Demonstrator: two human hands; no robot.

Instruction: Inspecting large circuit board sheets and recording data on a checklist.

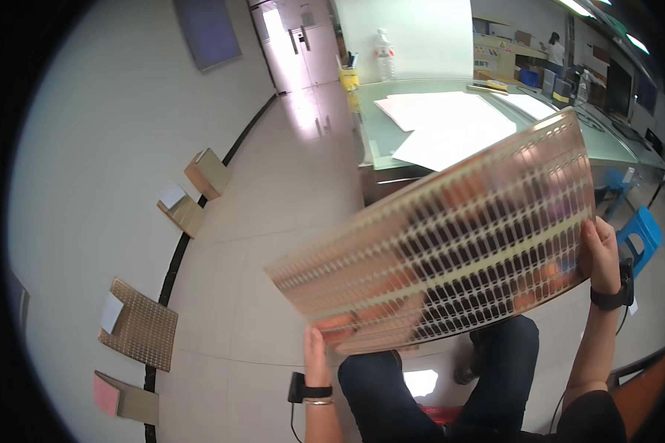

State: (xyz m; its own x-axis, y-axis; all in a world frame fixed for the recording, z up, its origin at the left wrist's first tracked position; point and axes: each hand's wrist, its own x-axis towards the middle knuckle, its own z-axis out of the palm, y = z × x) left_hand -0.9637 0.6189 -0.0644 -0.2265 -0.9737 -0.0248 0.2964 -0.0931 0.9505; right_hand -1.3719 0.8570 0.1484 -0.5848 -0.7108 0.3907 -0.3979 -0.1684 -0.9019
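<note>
A large, shiny copper-coloured panel (488,244), patterned with rows of small dark rounded bars and pale strips, is held up tilted above my knees. Its right end stands higher than its left, and its face mirrors part of the surroundings. My left hand (317,358) grips the lower left edge, thumb in front, the other fingers mostly hidden by the panel. At the right edge, my right hand (603,251) is closed round the border with its thumb on the face. Dark wristbands with small boxes and cables sit on both wrists.
Beyond the panel, a glass-topped desk (383,153) carries loose white papers (458,122), a clear bottle (384,55) and a yellow pen holder (349,77). A blue stool (643,235) stands at right. Several boards, including a patterned one (142,325), lean against the left wall. Another person is far off.
</note>
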